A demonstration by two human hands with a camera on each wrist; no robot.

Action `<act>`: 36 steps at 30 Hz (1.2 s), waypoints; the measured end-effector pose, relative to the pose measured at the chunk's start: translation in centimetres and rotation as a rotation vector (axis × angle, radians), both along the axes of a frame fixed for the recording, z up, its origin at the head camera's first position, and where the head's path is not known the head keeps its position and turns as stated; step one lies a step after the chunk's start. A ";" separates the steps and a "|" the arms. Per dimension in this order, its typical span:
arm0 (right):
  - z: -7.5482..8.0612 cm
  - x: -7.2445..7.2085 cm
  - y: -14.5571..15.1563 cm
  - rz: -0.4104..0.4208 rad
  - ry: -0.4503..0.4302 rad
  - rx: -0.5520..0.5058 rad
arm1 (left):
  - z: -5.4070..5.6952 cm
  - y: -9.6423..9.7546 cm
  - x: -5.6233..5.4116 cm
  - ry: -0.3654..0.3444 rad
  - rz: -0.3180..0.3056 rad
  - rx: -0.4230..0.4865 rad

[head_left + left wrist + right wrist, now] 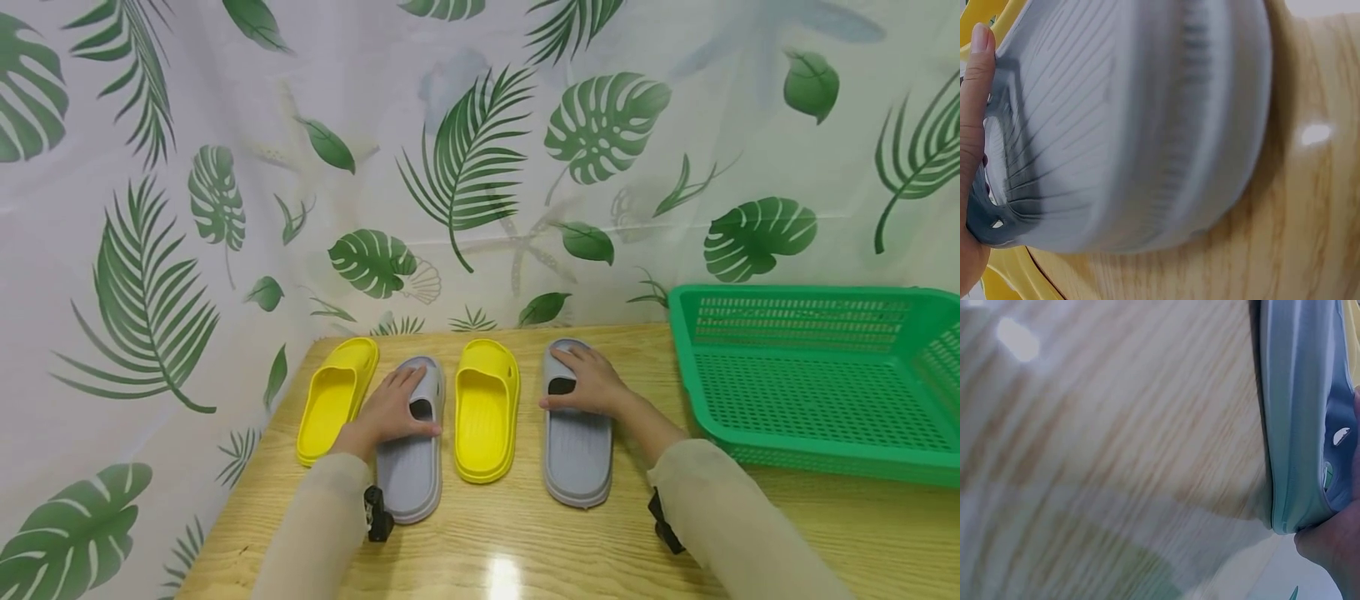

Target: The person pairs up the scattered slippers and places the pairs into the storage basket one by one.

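Two grey slippers and two yellow slippers stand in a row on a wooden table, toes toward the wall. My left hand (388, 408) grips the left grey slipper (408, 483) across its strap, thumb on the right side. In the left wrist view this grey slipper (1079, 125) fills much of the picture, heel nearest. My right hand (588, 385) holds the right grey slipper (577, 458) by its strap, thumb on the left side. Between them sits one yellow slipper (486, 421); the other yellow slipper (330, 412) lies at far left, partly behind my left wrist.
A green plastic basket (810, 454) with mesh walls stands on the right of the wooden table (495, 533). Leaf-patterned cloth (480, 283) hangs behind the table and along its left side.
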State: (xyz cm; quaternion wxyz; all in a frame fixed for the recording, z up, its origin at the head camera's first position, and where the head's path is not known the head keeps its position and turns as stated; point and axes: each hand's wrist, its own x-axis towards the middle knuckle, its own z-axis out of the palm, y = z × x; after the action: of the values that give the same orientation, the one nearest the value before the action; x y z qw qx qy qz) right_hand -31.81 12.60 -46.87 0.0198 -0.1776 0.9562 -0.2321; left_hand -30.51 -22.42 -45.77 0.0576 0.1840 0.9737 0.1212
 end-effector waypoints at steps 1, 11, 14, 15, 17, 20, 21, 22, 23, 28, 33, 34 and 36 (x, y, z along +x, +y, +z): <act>0.0 0.1 0.0 -0.001 -0.003 0.000 | 0.0 0.0 0.1 -0.003 0.004 -0.004; 0.2 0.4 -0.1 -0.027 -0.013 -0.007 | 0.3 0.2 0.5 -0.010 0.030 -0.007; 0.3 0.6 -0.2 -0.031 -0.012 -0.004 | 0.2 0.3 0.6 -0.015 0.041 -0.010; 0.3 0.6 -0.2 -0.033 -0.012 -0.004 | 0.2 0.3 0.7 -0.013 0.044 -0.010; 0.4 0.7 -0.2 -0.035 -0.012 -0.003 | 0.1 0.3 0.8 -0.015 0.051 -0.007; 0.5 0.8 -0.2 -0.042 -0.025 -0.002 | 0.2 0.3 1.0 -0.002 0.051 0.002; 0.5 0.8 -0.2 -0.046 -0.029 -0.002 | 0.2 0.3 1.0 0.001 0.053 0.003; 0.6 0.9 -0.2 -0.050 -0.033 0.000 | 0.2 0.3 1.1 0.004 0.054 0.006; 0.6 0.9 -0.3 -0.054 -0.036 0.003 | 0.2 0.3 1.1 0.010 0.054 0.009; 0.6 1.3 -0.3 -0.067 -0.037 0.009 | -0.1 0.4 1.4 0.040 0.055 0.015; 0.4 1.6 -0.3 -0.081 -0.039 0.010 | -0.7 0.3 1.6 0.058 0.073 0.005; 0.3 1.6 -0.3 -0.086 -0.039 0.011 | -0.8 0.4 1.6 0.057 0.081 0.005; 0.2 1.6 -0.3 -0.096 -0.039 0.008 | -0.9 0.4 1.7 0.057 0.091 0.006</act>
State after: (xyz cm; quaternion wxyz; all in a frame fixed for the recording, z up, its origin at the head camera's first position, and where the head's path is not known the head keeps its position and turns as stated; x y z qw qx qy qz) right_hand -30.22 12.30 -46.67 0.0280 -0.1268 0.9639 -0.2324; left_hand -28.80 -22.05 -46.63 0.0236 0.1429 0.9820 0.1211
